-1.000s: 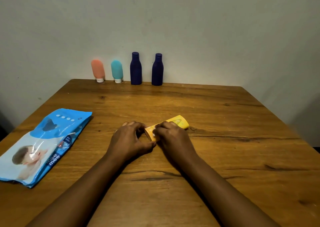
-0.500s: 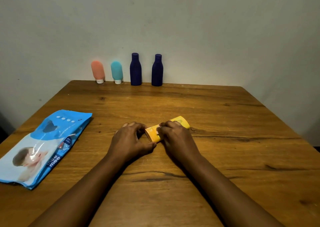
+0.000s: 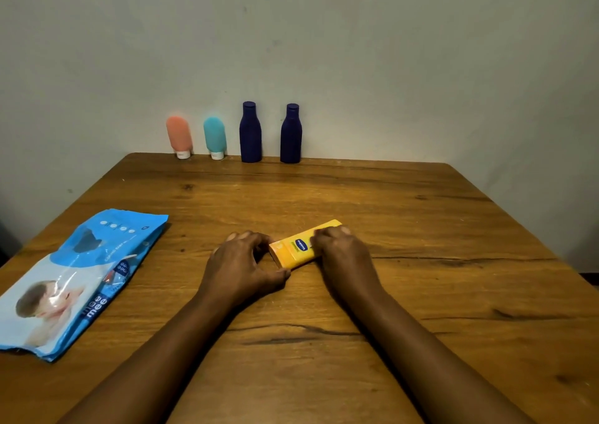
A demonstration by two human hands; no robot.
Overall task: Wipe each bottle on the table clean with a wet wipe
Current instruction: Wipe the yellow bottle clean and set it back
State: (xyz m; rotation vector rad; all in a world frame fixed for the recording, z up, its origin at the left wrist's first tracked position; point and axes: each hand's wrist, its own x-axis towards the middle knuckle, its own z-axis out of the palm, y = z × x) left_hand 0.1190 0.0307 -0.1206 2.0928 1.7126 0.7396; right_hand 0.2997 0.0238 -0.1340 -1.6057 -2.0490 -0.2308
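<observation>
Left hand at the flat, nearer end of the yellow bottle: fingers curled, thumb tip against the lower corner of that end, fingertips at its upper corner, the end pinched between them. Right hand over the farther part of the same bottle, knuckles up, fingers curled down round the body and gripping it, fingertips at the bottle's far edge. Pale spots at the fingertips of both hands, too small to tell whether nails or cloth. Both forearms bare, entering from the bottom edge of the view and converging on the yellow bottle.

Yellow bottle itself on its side on the desk, long axis slanted from near-left to far-right, blue oval label facing up in the stretch left bare between the two hands.

Left of the yellow bottle and well apart from it, a blue pack of wet wipes, flat on the desk with its printed face up, slanted, touched by neither hand.

Beyond the yellow bottle, at the desk's far edge and close against the wall, four upright bottles in a row, well apart from both hands:
- second navy bottle, almost straight beyond the yellow bottle
- first navy bottle, just left of the second, a gap between them
- teal bottle, further left, standing on its white cap
- coral bottle, furthest left, also cap down and leaning slightly
</observation>
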